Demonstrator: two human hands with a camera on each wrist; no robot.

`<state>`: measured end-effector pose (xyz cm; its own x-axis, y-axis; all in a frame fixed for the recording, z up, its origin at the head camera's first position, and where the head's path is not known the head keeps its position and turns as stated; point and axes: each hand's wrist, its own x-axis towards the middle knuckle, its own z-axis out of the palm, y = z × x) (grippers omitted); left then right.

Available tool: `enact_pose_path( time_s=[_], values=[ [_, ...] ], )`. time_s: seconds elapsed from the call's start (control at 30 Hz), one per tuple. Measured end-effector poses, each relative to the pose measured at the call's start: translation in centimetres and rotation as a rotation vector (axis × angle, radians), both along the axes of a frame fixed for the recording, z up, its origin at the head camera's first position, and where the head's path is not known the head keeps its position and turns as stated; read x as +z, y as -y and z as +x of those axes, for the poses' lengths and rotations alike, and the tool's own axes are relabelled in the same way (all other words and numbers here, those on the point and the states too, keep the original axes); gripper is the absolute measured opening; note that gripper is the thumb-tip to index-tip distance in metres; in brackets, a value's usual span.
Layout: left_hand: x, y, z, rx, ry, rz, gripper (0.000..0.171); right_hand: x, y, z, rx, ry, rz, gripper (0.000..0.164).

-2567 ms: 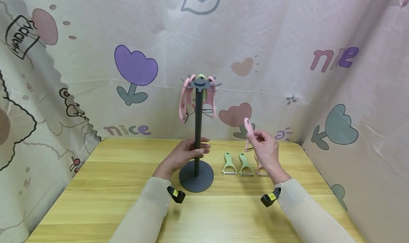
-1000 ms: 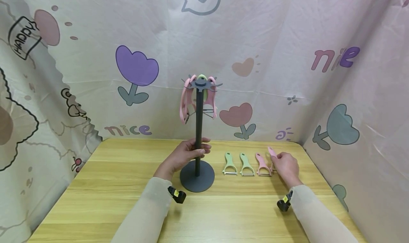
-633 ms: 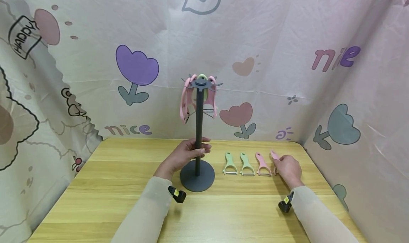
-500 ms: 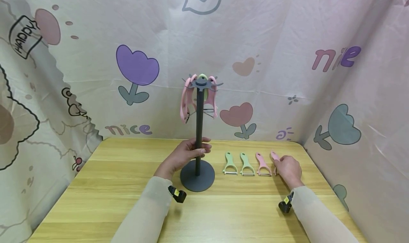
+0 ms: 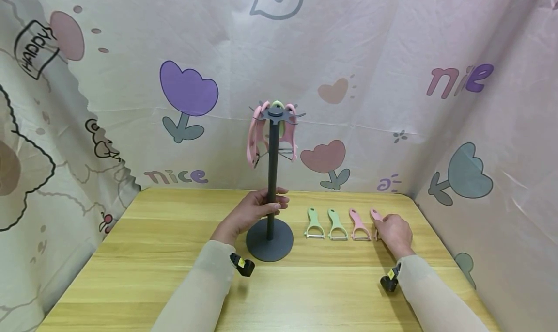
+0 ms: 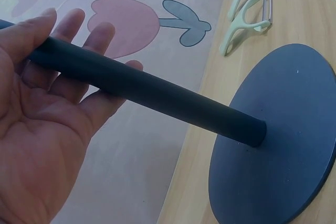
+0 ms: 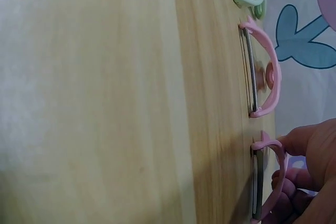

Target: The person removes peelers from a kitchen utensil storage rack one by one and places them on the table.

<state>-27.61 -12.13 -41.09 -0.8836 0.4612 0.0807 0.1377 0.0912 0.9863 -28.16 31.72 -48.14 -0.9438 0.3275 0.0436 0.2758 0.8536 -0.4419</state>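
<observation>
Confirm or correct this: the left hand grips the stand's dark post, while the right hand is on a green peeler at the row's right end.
Wrong on the colour: the peeler at the row's right end is pink, not green, as the head view shows. The rest holds: the left hand grips the stand's dark post, and the right hand is on that peeler.

Upright dark stand (image 5: pixel 272 165); rightmost pink peeler (image 5: pixel 376 215) on wooden table (image 5: pixel 322 288).
</observation>
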Motion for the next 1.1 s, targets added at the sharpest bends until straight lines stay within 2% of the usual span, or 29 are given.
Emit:
enact_pose_path(
  time_s=[0.5, 1.1],
  values=[
    [-0.26, -0.04, -0.24, 0.002, -0.003, 0.007, 0.041, 0.00, 0.11, 0.13, -0.008, 0.017, 0.003, 0.037],
    [-0.25, -0.09, 0.10, 0.000, -0.013, 0.016, 0.041, -0.02, -0.01, 0.26, -0.001, 0.013, -0.011, 0.036]
  ],
)
